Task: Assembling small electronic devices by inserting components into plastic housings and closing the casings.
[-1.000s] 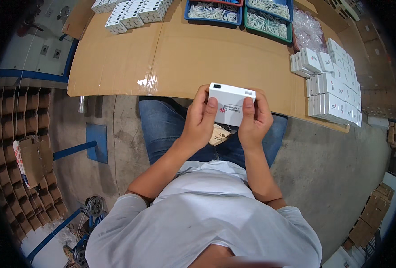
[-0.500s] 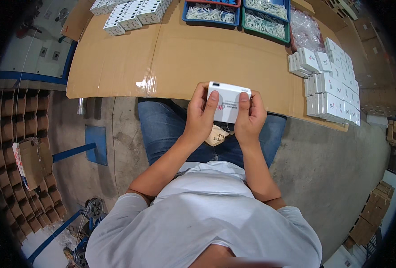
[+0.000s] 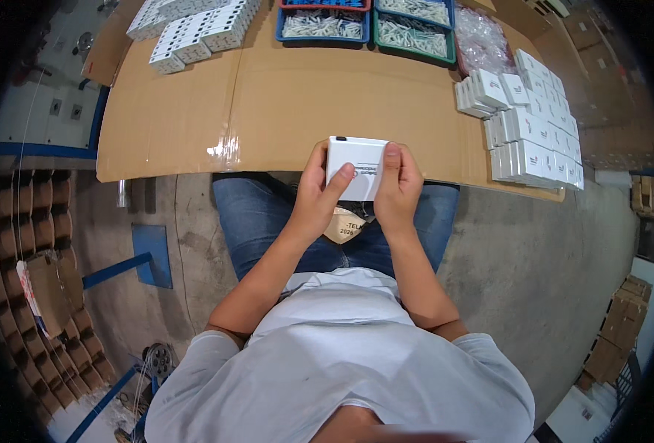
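Note:
Between my two hands, just over the near table edge, is a small flat white box [image 3: 357,155] with printing on its face and a dark slot at its upper left corner. My left hand [image 3: 317,193] grips its left side, thumb lying across the face. On the right side, my right hand [image 3: 398,186] holds it with the thumb pressed along the upper right edge. The fingers of both hands are mostly hidden behind the box.
The cardboard-covered table [image 3: 282,103] carries stacked white boxes [image 3: 537,140] at right and more boxes [image 3: 201,33] at far left. Blue tray [image 3: 364,37] and green tray [image 3: 415,53] hold small white parts. Clear plastic bags [image 3: 482,40] fill a red tray beside them.
My right thumb has shifted from the face of the box up to its upper right edge. Both hands still hold the box, now slightly left in the picture as the view has shifted.

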Tool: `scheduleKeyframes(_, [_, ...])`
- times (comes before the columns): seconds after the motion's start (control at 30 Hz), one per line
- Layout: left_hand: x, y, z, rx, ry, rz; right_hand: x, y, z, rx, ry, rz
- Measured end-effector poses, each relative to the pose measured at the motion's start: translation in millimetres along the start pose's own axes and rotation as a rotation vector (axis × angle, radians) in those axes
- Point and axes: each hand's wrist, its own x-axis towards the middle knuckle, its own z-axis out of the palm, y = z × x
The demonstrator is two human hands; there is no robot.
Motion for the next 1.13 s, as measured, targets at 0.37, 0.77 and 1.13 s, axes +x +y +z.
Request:
scheduleKeyframes(0.37, [5,-26,5,-0.046,0.069,-0.091,12,15,-3,-0.038,-0.026,0.115])
scheduleKeyframes(0.77, [10,-36,-14,0.081,-0.298,0.165,-6,34,3,0.117,-0.054,0.073])
scheduleKeyframes(1.13, [93,-27,-207,1.288,0.313,0.333,29,63,8,0.048,-0.135,0.205])
